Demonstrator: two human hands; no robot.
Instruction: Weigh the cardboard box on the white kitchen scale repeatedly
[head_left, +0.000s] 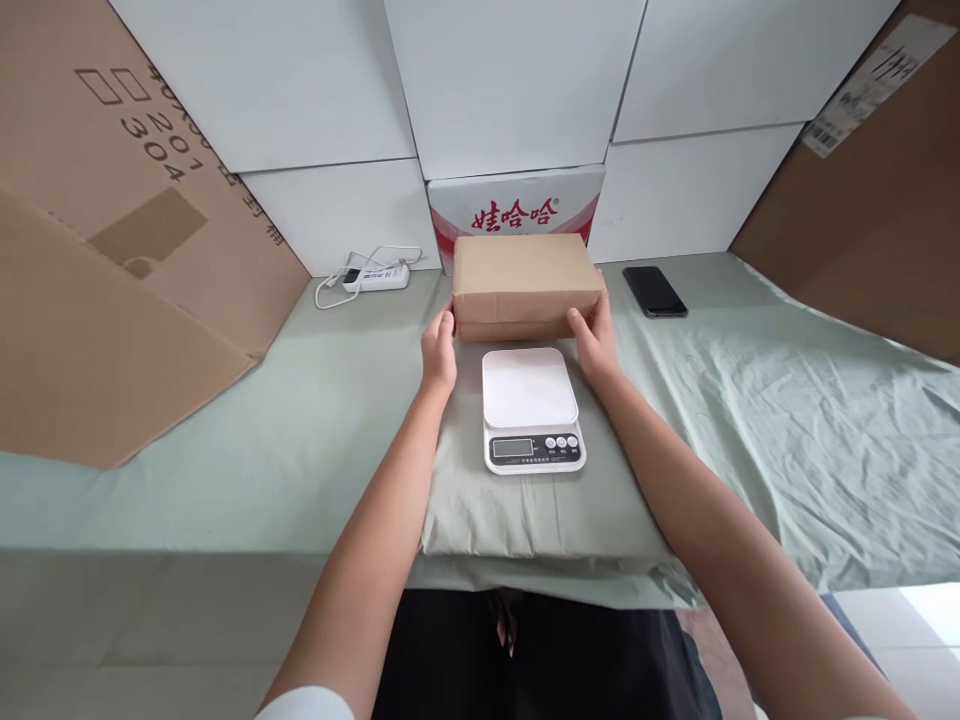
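A closed brown cardboard box [525, 268] is gripped at its two ends by my hands, behind a kitchen scale. My left hand [439, 348] is closed on the left end, thumb toward me and fingers partly hidden behind the box. At the right end, my right hand [596, 335] is closed too, its thumb pressed on the front face. Whether the box's underside touches the cloth cannot be made out. Just in front lies the white kitchen scale [530, 390] with a bare platform, a blank-looking display and several round buttons.
Pale green cloth [360, 400] covers the table. A white power strip [379, 278] with a cable lies at the back left, a black phone [655, 291] at the back right. Large cardboard panels [135, 250] flank both sides. Behind stands a red-and-white carton [517, 190] beneath white boxes [517, 80].
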